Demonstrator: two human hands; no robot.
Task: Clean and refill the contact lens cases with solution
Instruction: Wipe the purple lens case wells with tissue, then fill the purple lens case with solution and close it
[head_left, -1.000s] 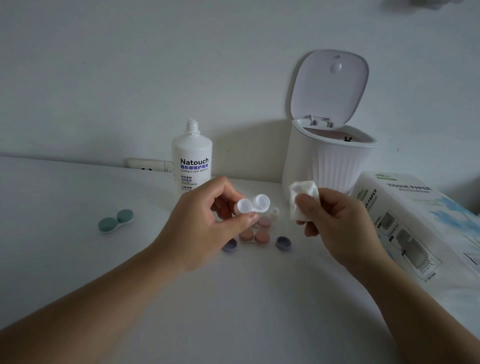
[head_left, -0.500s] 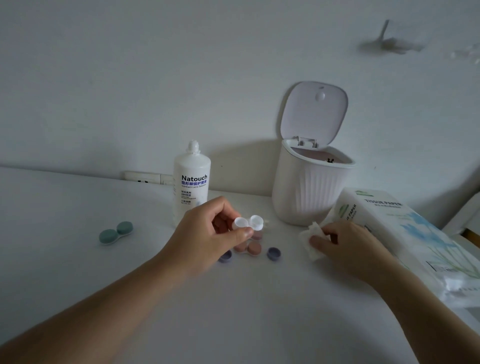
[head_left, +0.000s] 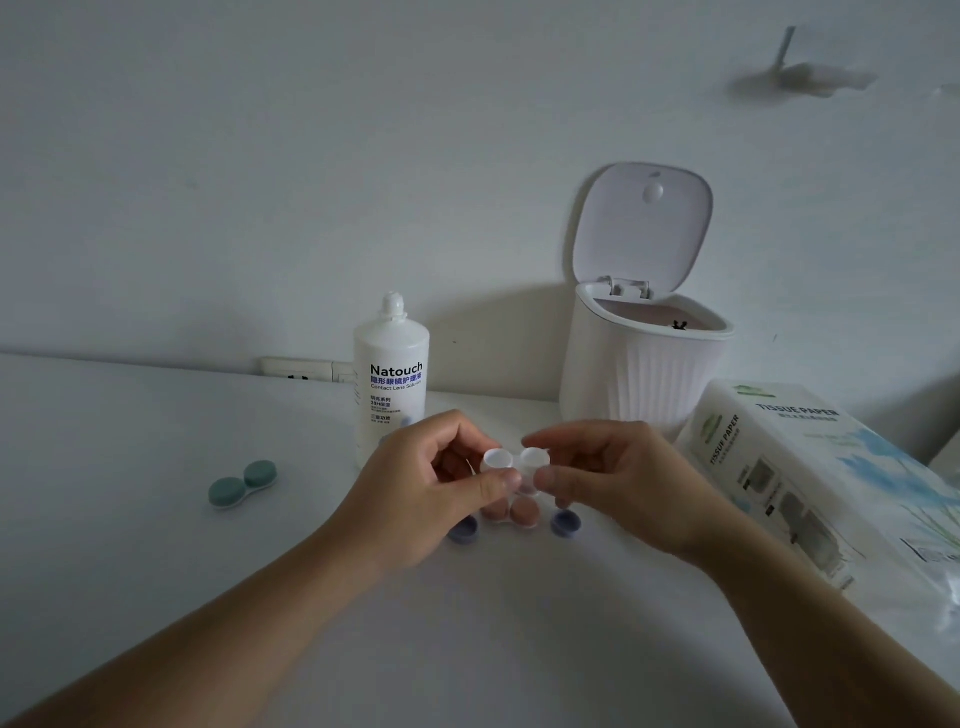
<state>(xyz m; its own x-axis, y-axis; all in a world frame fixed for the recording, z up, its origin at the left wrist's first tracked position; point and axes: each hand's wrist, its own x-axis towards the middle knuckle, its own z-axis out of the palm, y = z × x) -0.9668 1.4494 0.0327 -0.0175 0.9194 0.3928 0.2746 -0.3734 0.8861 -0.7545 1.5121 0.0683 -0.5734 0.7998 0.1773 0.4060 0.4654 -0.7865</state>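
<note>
Both my hands hold an open white lens case (head_left: 514, 460) above the table. My left hand (head_left: 431, 488) pinches its left well and my right hand (head_left: 618, 483) pinches its right well. Below them lies a pink lens case (head_left: 511, 512) with one purple cap (head_left: 464, 530) on its left and another purple cap (head_left: 565, 522) on its right. A closed green lens case (head_left: 241, 484) lies at the left. The white Natouch solution bottle (head_left: 390, 374) stands upright behind my left hand.
A small white bin (head_left: 644, 369) with its lid up stands against the wall at the back right. A tissue paper pack (head_left: 821, 478) lies to the right of my hands. A wall socket (head_left: 306, 370) sits behind the bottle.
My right hand has let go of the crumpled tissue it held by the tissue pack, which is no longer in view, and moved left to take the white case's right well. The left hand kept its hold.
</note>
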